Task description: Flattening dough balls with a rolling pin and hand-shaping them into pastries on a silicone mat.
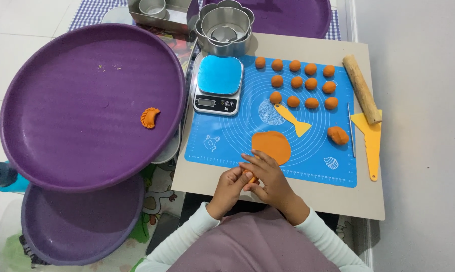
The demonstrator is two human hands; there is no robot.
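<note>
Here the left hand (229, 185) and right hand (268, 177) pinch a small orange dough piece (251, 177) between their fingertips, both grips clenched on it.

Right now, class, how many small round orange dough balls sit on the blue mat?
13 dough balls, in three rows beside the scale on the blue mat: five on top, four in the middle, four below. The larger lump is not counted. The hands may hide more dough.

You've got a small orange dough piece (251, 176) pinched between both hands, mostly hidden. It sits just below the flat orange dough disc (271, 146) on the blue mat (308, 146).
</note>
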